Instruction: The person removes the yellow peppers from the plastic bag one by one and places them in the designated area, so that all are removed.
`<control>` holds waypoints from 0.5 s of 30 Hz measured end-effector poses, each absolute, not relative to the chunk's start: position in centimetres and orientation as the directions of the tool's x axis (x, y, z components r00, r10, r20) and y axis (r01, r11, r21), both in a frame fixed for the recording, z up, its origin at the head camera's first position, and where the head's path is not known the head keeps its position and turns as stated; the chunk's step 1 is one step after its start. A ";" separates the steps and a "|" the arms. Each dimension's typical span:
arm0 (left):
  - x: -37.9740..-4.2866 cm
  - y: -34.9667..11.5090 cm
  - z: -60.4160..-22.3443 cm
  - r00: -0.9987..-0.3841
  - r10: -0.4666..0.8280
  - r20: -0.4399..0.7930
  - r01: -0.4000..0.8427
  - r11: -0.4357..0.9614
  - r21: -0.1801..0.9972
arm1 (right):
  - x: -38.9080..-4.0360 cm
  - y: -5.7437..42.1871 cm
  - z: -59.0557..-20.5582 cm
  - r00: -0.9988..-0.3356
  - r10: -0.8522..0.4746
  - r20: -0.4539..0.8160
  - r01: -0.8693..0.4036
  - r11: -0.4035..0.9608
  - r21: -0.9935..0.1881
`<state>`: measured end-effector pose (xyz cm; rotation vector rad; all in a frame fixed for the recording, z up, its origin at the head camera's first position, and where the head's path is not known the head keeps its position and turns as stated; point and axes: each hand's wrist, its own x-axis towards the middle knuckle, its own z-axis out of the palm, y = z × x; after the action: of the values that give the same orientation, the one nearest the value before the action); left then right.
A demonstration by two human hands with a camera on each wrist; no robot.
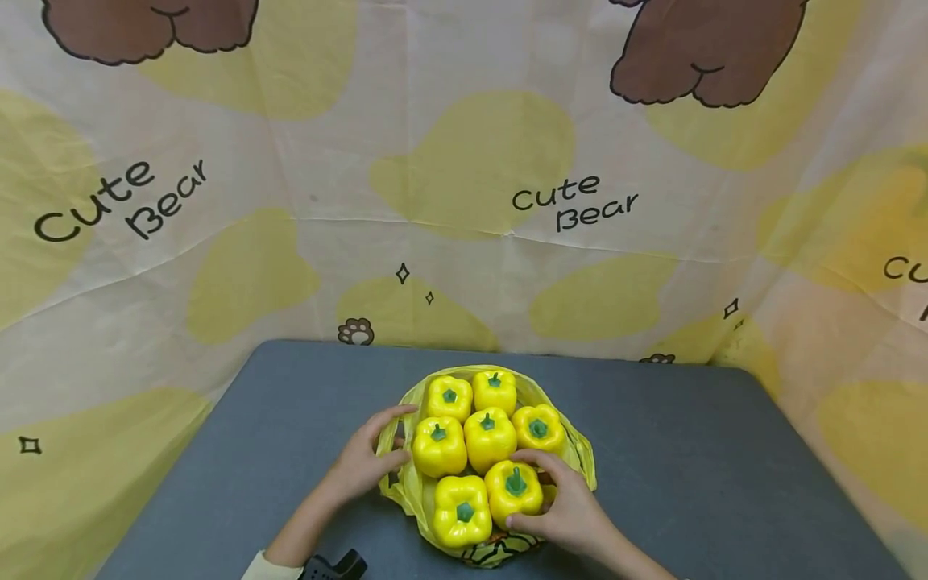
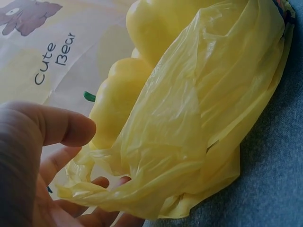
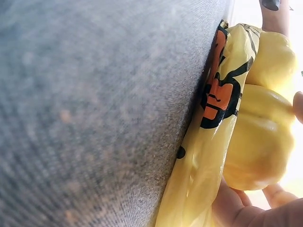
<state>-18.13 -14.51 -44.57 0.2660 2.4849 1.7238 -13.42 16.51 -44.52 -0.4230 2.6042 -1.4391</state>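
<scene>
A yellow plastic bag [image 1: 410, 493] lies spread with its rim rolled low around several yellow bell peppers [image 1: 438, 448] with green stems. My right hand [image 1: 569, 506] grips the yellow bell pepper [image 1: 500, 495] at the front right of the group, thumb on the near side and fingers over its far side. The right wrist view shows that pepper [image 3: 258, 142] beside the bag's printed wall. At the bag's left edge my left hand [image 1: 360, 459] is loosely spread. In the left wrist view its fingers pass behind the bag's edge [image 2: 118, 196], while the thumb [image 2: 71, 127] stands apart from the plastic.
Beneath the bag is a grey table [image 1: 304, 403], its back edge against a hanging cloth [image 1: 464, 177] printed with bears and "Cute Bear". A black strapped device [image 1: 335, 565] sits by my left wrist.
</scene>
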 end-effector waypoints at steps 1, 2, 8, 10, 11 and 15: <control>-18.2 -14.5 -44.5 -0.979 0.206 0.010 0.079 0.328 0.941 | -13.5 16.5 -44.5 -0.951 -0.307 0.019 -0.182 0.510 -0.841; -18.2 -14.4 -44.5 -0.978 0.208 0.006 0.074 0.319 0.945 | -13.5 16.5 -44.5 -0.952 -0.306 0.021 -0.184 0.516 -0.836; -18.3 -14.2 -44.4 -0.977 0.212 0.002 0.075 0.334 0.939 | -13.6 16.4 -44.4 -0.952 -0.305 0.015 -0.178 0.516 -0.838; -18.3 -14.2 -44.5 -0.977 0.213 0.002 0.077 0.343 0.936 | -13.6 16.4 -44.4 -0.952 -0.305 0.019 -0.182 0.515 -0.838; -18.3 -14.2 -44.5 -0.977 0.213 0.003 0.078 0.344 0.936 | -13.6 16.4 -44.5 -0.952 -0.305 0.021 -0.184 0.516 -0.836; -18.2 -14.2 -44.6 -0.978 0.209 -0.009 0.066 0.347 0.935 | -13.5 16.5 -44.5 -0.949 -0.313 0.044 -0.211 0.522 -0.826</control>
<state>-18.18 -14.19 -44.57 0.2535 2.4719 1.7071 -13.52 16.49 -44.47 -0.4568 2.6432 -1.4121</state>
